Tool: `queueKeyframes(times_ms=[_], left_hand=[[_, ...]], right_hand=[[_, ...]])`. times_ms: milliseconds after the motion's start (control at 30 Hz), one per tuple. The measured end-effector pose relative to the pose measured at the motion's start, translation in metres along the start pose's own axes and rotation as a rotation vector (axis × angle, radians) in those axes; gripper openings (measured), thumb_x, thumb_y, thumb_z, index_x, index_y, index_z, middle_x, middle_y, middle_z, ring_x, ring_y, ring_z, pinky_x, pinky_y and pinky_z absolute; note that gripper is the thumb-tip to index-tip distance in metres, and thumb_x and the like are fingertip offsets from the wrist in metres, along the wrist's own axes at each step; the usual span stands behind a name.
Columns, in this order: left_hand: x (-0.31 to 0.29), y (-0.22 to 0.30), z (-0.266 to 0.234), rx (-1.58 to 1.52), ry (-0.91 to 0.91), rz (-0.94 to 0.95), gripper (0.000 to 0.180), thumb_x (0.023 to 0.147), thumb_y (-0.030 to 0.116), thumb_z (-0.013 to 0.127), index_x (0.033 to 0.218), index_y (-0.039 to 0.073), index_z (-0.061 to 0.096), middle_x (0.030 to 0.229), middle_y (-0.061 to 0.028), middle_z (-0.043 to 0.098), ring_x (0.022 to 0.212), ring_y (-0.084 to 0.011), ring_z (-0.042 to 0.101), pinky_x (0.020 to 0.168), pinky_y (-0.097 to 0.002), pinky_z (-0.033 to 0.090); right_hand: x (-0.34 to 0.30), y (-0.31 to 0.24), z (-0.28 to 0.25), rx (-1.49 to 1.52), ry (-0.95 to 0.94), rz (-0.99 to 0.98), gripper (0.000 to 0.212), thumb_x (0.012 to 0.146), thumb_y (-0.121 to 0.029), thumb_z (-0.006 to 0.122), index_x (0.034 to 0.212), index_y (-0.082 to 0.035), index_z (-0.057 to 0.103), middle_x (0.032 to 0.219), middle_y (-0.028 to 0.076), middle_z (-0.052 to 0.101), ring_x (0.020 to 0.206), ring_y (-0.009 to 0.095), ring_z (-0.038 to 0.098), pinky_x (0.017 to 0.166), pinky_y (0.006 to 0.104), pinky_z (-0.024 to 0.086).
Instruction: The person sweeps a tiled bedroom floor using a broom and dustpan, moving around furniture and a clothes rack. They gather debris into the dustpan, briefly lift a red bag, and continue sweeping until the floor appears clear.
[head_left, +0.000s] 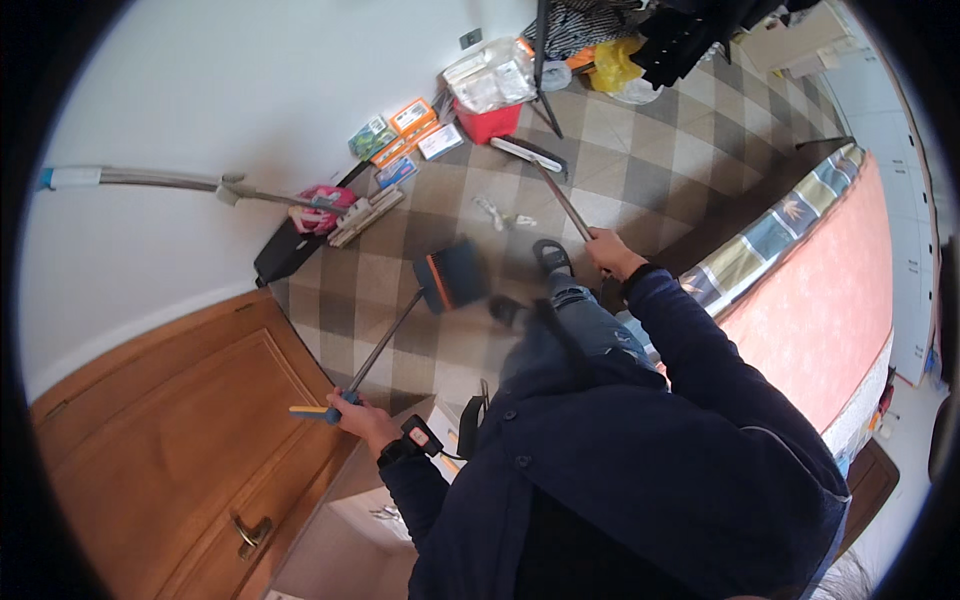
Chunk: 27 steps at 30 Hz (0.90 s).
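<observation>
My left hand [368, 422] is closed round the blue grip of a long-handled dustpan [452, 277]. The pan is dark with an orange strip and hangs low over the checked floor, or rests on it; I cannot tell which. In my right hand [613, 253] is the metal stick of a broom [530, 154]. Its flat head, white along one edge with dark bristles, lies farther off beside a red bin [488, 122]. Crumpled white scraps [500, 214] lie on the floor between the broom head and the dustpan, just beyond my sandalled foot [552, 257].
Orange and white boxes [410, 117] line the wall. A flat mop [368, 217] leans there by a black box [288, 248] and a pink bag. On the right a bed [815, 275] with a pink cover borders the floor; a wooden door [190, 440] stands at the left.
</observation>
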<state>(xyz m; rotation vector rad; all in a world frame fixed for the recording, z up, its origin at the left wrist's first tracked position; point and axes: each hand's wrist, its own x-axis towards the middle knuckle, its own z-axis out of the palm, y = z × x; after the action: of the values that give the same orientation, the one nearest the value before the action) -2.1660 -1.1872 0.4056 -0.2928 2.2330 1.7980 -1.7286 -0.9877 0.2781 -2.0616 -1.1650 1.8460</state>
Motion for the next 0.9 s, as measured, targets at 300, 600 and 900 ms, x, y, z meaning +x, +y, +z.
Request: queueKeyframes(times_ms=[300, 600, 900], left_hand=[[0.001, -0.033, -0.069, -0.156, 0.197, -0.065, 0.040, 0.090, 0.042, 0.057, 0.102, 0.004, 0.051, 0.093, -0.0064, 0.051, 0.082, -0.0171, 0.050, 0.070, -0.0277, 0.043], [-0.009, -0.069, -0.139, 0.272, 0.257, 0.072, 0.042, 0.095, 0.042, 0.046, 0.093, 0.001, 0.051, 0.087, -0.0069, 0.050, 0.075, -0.0153, 0.049, 0.064, -0.0285, 0.044], [-0.011, -0.091, -0.168, 1.080, 0.184, 0.388, 0.015, 0.088, 0.001, 0.053, 0.100, -0.004, 0.046, 0.089, -0.0116, 0.053, 0.075, -0.0189, 0.052, 0.066, -0.0307, 0.048]], right_hand=[[-0.004, -0.027, 0.020, -0.142, -0.330, -0.026, 0.023, 0.077, -0.012, 0.051, 0.095, -0.003, 0.060, 0.062, 0.012, 0.055, 0.053, 0.022, 0.054, 0.048, 0.0363, 0.041], [0.059, -0.075, 0.076, -0.506, -0.161, -0.248, 0.028, 0.077, -0.016, 0.051, 0.096, 0.001, 0.060, 0.085, 0.027, 0.062, 0.085, 0.043, 0.061, 0.072, 0.0448, 0.048], [-0.005, -0.050, 0.054, -0.242, -0.457, -0.027, 0.023, 0.080, -0.011, 0.049, 0.098, -0.004, 0.060, 0.063, 0.006, 0.053, 0.045, 0.017, 0.049, 0.039, 0.0302, 0.037]])
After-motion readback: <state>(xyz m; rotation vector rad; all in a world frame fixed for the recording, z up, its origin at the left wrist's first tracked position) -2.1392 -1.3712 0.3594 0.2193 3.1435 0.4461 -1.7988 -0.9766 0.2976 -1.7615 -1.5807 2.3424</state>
